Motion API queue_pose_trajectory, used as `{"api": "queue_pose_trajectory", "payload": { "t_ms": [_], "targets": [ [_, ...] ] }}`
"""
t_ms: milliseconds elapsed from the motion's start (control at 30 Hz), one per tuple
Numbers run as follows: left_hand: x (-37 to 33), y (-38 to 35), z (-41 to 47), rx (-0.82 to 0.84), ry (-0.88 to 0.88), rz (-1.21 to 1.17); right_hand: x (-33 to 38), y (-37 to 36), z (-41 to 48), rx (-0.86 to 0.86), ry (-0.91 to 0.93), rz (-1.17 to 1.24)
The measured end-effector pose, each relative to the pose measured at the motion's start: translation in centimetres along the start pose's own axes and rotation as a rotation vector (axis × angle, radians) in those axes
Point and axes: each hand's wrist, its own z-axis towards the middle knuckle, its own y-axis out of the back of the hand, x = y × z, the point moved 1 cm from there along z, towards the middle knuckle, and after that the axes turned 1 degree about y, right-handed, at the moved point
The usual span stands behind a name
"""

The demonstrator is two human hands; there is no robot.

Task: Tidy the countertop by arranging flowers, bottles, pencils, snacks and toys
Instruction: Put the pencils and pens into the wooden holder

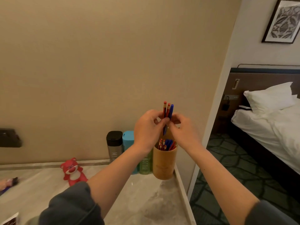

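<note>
Head cam view: both hands are up right above the bamboo pencil cup (164, 163), which sits at the far right corner of the bench (146, 200). The left hand (146, 129) and right hand (181, 127) meet around a small bundle of pencils (168, 111), two red ones with erasers up plus what looks like a blue pen. The fingers (163, 121) of both hands are clamped on it from either side. My guess is the two-handed pinch is there to square the sticks up so they drop in together instead of splaying. The bundle hangs upright straight over the cup mouth, clear of it. The cup already has some red and blue pencils (166, 144) in it, leaning toward its right rim, so the left side looks like the spot with room. Just left of the cup there's a green bottle (145, 166), half hidden by the left forearm, then a blue bottle (128, 138) and a grey bottle (114, 143) with a black cap, all lined up along the wall, so bottles look sorted. Further left of the cup a red bear toy (73, 172) lies on its back on the bench, and way out past it there's a doll-like thing (8, 182), too blurry to call. Toys look like the leftover job.
</note>
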Motion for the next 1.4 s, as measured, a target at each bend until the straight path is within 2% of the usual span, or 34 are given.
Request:
{"api": "queue_pose_trajectory", "payload": {
  "t_ms": [100,367,600,733,867,933,1033,1400],
  "targets": [
    [1.2,-0.7,0.6,0.014,0.008,0.096,-1.6,-1.2,0.9,0.02,-0.022,-0.006],
    [5.5,-2.9,-0.5,0.216,0.18,0.243,-6.1,-4.7,0.8,0.21,-0.137,-0.022],
    [6.3,-3.2,-0.4,0.29,0.275,0.098,-7.1,-5.5,1.4,0.277,-0.159,-0.052],
    [6.3,-2.0,-1.5,0.209,0.312,-0.016,-6.6,-5.4,0.6,0.159,-0.139,0.038],
    [6.3,0.6,-3.3,0.082,0.36,-0.207,-3.3,-5.3,-1.7,-0.068,0.06,0.103],
    [6.5,2.3,-4.5,0.014,0.385,-0.291,-1.4,-6.1,-3.0,-0.09,0.13,0.163],
    [7.9,5.3,-6.8,-0.078,0.441,-0.361,1.1,-8.7,-5.0,0.007,0.15,0.24],
    [14.9,20.3,-17.0,-0.354,0.661,-0.298,10.2,-21.9,-11.9,0.382,0.142,0.365]
  ]
}}
